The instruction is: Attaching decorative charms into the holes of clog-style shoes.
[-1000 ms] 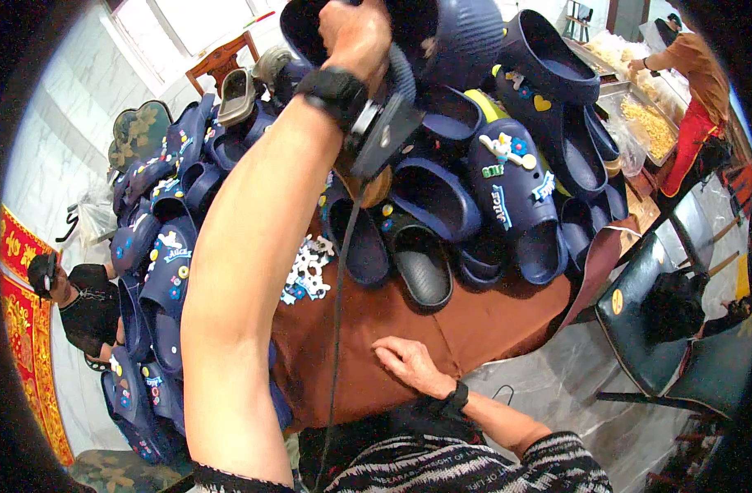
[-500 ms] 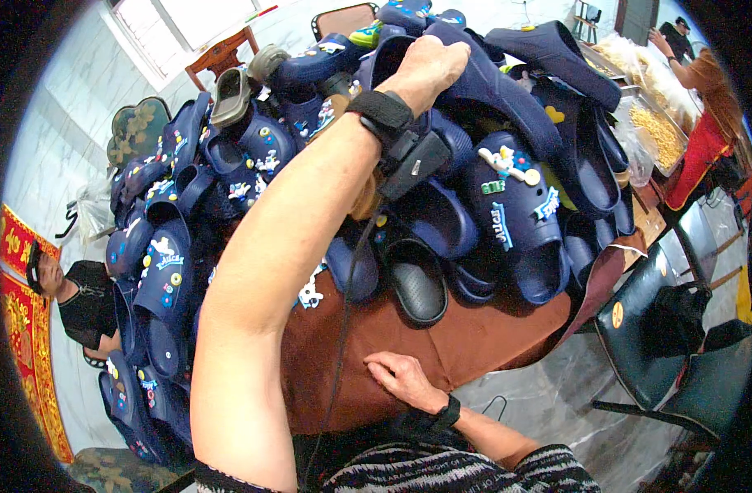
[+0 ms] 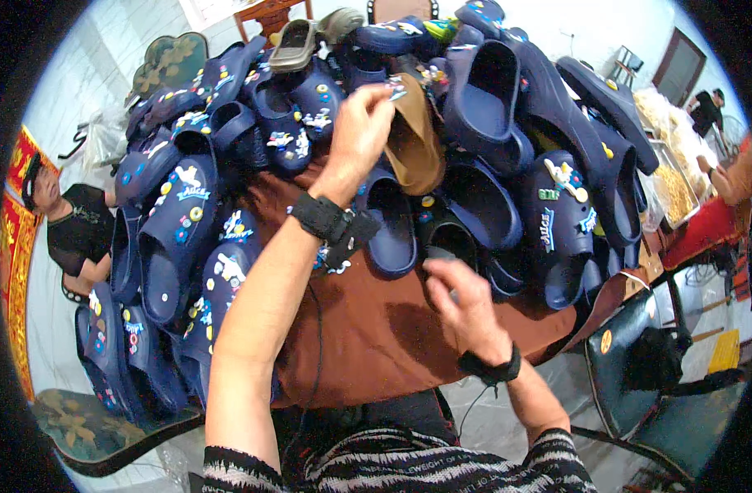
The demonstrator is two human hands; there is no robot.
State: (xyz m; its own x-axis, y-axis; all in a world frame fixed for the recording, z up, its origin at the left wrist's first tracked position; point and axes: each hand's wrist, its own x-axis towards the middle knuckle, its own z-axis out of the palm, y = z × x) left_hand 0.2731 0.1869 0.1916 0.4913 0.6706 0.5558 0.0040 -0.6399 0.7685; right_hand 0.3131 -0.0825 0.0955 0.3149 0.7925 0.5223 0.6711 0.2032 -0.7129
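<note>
My left hand (image 3: 364, 135) is stretched over the pile, with its fingers bent beside the upper end of a brown clog (image 3: 417, 152). Small colourful charms show at the fingertips; whether the fingers grip anything is hidden. At the near side of the pile my right hand (image 3: 470, 308) is raised, fingers partly spread, by the end of a black clog (image 3: 450, 238). Between the two hands lies a plain navy clog (image 3: 390, 226). Right of them, a navy clog with charms (image 3: 563, 214) rests with its opening toward me.
Many navy clogs, several with charms, cover the table with its brown cloth (image 3: 376, 337). A person in black (image 3: 84, 234) is at the left. Dark chairs (image 3: 631, 361) stand at the right, near a tray of yellow pieces (image 3: 676, 189). A cable hangs from my left wrist.
My left hand has come back from a navy clog at the back to beside the brown clog. The right hand has risen from the cloth to the black clog. The view has shifted.
</note>
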